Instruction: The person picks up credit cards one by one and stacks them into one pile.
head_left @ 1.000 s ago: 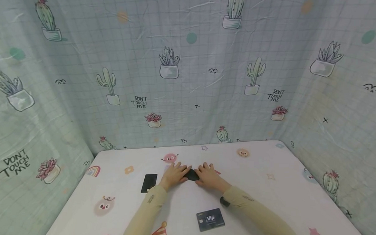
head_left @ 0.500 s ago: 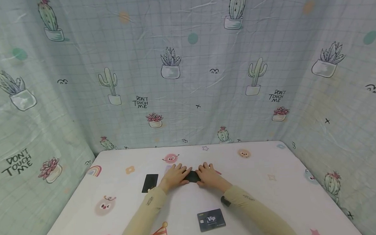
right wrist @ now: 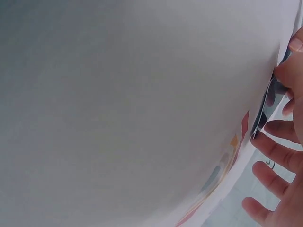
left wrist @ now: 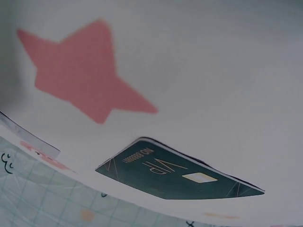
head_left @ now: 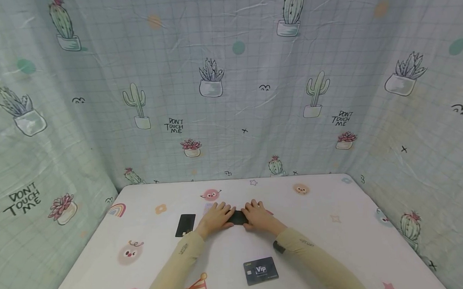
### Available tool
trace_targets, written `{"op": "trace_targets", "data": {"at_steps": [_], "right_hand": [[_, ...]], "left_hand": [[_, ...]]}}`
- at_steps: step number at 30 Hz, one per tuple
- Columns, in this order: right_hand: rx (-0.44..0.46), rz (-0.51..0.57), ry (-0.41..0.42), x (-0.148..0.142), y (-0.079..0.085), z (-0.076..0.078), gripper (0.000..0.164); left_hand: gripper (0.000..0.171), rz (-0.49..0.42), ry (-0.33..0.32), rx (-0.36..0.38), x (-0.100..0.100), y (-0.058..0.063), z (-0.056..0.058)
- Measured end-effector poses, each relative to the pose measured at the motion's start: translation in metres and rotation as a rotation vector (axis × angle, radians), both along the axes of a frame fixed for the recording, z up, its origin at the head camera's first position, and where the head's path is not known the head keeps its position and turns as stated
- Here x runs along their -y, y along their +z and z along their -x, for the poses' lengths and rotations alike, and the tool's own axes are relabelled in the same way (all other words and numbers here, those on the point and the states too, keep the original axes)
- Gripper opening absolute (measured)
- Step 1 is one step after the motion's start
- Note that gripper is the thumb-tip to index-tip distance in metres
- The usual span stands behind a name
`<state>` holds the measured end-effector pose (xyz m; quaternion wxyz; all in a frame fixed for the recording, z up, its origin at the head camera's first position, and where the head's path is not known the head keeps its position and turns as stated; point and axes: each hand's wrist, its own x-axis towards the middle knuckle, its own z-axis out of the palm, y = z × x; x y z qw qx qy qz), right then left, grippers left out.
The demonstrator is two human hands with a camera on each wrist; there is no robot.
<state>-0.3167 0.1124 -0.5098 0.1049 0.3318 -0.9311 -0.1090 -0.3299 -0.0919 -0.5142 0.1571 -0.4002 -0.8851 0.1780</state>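
Note:
A dark card (head_left: 239, 217) lies flat between my two hands at the middle of the table. From its left end my left hand (head_left: 216, 218) holds it between thumb and fingers. On the opposite end my right hand (head_left: 258, 216) grips it the same way. In the right wrist view, the right hand (right wrist: 286, 189) has its fingertips at the glossy card's (right wrist: 271, 101) edges, with other fingers spread. Just left of the left hand is a black card (head_left: 186, 225); in the left wrist view a dark green VIP card (left wrist: 163, 172) lies on the table.
A dark blue-grey Vip card (head_left: 260, 271) rests nearer me, between the forearms. A pale lavender card (head_left: 207, 208) shows partly behind the left hand. The white table (head_left: 314, 226) has printed cartoons, and a cactus-print curtain (head_left: 230, 119) rises behind it.
The card between my hands has turned from slanted to nearly level. Both hands hold almost the same place, and the other cards stay put; the head view has shifted slightly.

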Motion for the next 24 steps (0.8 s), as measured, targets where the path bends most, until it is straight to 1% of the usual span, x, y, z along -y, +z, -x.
{"op": "trace_targets", "data": {"at_steps": [4, 7, 11, 13, 15, 18, 19, 20, 22, 24], "right_hand": [[0.031, 0.020, -0.012, -0.002, -0.002, 0.001, 0.056], [0.036, 0.027, -0.014, -0.003, -0.003, 0.002, 0.058], [0.033, 0.032, -0.016, -0.004, -0.005, 0.004, 0.058], [0.032, 0.037, -0.015, -0.005, -0.005, 0.004, 0.058], [0.035, 0.037, -0.013, -0.006, -0.005, 0.004, 0.058], [0.046, 0.050, -0.010, -0.006, -0.003, 0.003, 0.057], [0.050, 0.052, -0.010, -0.006, -0.002, 0.003, 0.057], [0.055, 0.054, -0.009, -0.006, -0.002, 0.003, 0.056], [0.063, 0.059, -0.009, -0.006, -0.001, 0.002, 0.056], [0.069, 0.061, -0.009, -0.005, 0.000, 0.002, 0.055]], "left_hand": [[0.055, -0.008, -0.006, -0.012, -0.003, 0.003, -0.003], [0.055, -0.015, -0.008, -0.023, -0.005, 0.004, -0.005], [0.055, -0.031, -0.005, -0.025, -0.006, 0.003, -0.005], [0.054, -0.054, -0.009, -0.020, -0.005, 0.001, -0.004], [0.054, -0.083, -0.026, -0.025, -0.004, -0.001, -0.003], [0.054, -0.127, -0.072, -0.055, 0.000, -0.004, -0.001], [0.055, -0.138, -0.098, -0.088, 0.001, -0.007, 0.001], [0.055, -0.145, -0.111, -0.100, 0.002, -0.008, 0.001], [0.056, -0.150, -0.126, -0.117, 0.003, -0.010, 0.001], [0.055, -0.144, -0.124, -0.120, 0.003, -0.011, 0.001]]}}
